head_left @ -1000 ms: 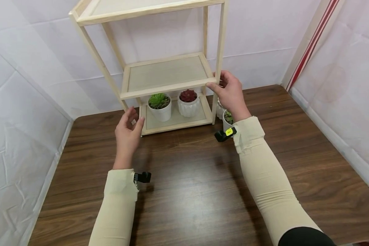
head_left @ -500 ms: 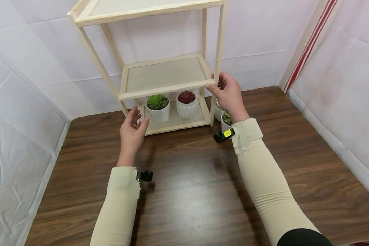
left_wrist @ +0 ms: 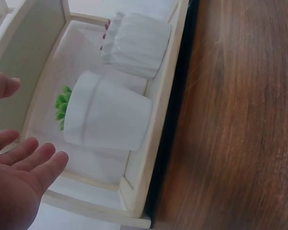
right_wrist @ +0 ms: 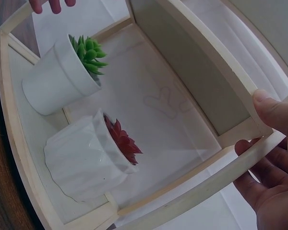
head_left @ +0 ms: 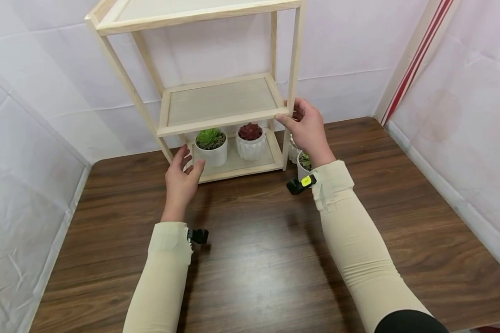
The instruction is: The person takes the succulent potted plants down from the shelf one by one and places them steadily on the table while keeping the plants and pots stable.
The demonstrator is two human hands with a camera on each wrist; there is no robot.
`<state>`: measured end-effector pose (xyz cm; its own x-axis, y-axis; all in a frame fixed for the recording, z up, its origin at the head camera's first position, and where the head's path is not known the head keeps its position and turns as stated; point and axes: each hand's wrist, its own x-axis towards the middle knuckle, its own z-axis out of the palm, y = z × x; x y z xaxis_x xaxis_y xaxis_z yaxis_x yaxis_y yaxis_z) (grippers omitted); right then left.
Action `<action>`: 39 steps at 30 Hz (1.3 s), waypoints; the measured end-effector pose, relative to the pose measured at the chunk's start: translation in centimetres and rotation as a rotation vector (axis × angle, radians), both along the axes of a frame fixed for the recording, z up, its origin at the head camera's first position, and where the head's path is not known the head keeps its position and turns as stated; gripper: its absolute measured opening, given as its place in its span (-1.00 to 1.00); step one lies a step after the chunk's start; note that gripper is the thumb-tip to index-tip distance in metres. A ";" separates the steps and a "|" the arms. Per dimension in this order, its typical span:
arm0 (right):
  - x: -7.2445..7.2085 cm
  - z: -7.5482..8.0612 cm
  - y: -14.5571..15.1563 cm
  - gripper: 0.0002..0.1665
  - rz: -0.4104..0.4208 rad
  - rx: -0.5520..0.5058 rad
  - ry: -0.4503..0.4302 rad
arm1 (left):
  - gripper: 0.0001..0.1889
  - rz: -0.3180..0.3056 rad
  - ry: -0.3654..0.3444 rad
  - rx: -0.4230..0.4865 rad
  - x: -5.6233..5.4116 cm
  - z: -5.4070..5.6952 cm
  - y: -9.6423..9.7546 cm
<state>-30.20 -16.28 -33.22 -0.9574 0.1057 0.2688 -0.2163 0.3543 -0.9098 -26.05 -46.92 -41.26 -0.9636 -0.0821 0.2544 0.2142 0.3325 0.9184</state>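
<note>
My right hand point(head_left: 310, 129) holds the pale wooden shelf rack point(head_left: 222, 122) at its right front post. In the right wrist view, the thumb point(right_wrist: 268, 103) lies on the middle shelf's front corner and the other fingers reach behind the post. My left hand point(head_left: 179, 187) is open at the lower left front post, holding nothing. On the bottom shelf stands a smooth white pot point(head_left: 217, 155) with a green succulent point(left_wrist: 62, 106). Beside it is a ribbed white pot point(head_left: 251, 149) with a dark red succulent point(right_wrist: 122, 139). Both pots are upright.
Outside the rack's right side, a white pot point(head_left: 303, 173) with a green plant and another white pot point(head_left: 293, 151) stand on the brown wooden table point(head_left: 250, 259), partly hidden by my right hand and wrist. White cloth walls point(head_left: 337, 51) rise behind and at both sides.
My left hand has shifted slightly right and now overlaps the rack's lower left front corner. My right hand keeps its hold on the post. The whole view has drifted a little.
</note>
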 end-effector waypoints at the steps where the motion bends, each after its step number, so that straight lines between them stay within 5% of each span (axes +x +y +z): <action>1: 0.0 0.0 0.0 -0.45 0.000 0.000 -0.001 | -0.31 -0.002 -0.003 -0.003 0.0 -0.1 0.0; 16: 0.2 -0.1 0.2 -0.45 0.005 -0.005 0.009 | -0.25 0.002 -0.037 -0.071 -1.6 -1.0 0.4; 39: 0.7 0.0 0.8 -0.44 0.005 0.002 0.014 | -0.06 -0.033 -0.197 -0.029 -4.1 -2.4 1.3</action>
<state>-29.49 -15.51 -33.21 -0.9541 0.1006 0.2822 -0.2307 0.3547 -0.9061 -30.19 -45.66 -43.63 -0.9970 -0.0453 0.0621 0.0420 0.3552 0.9339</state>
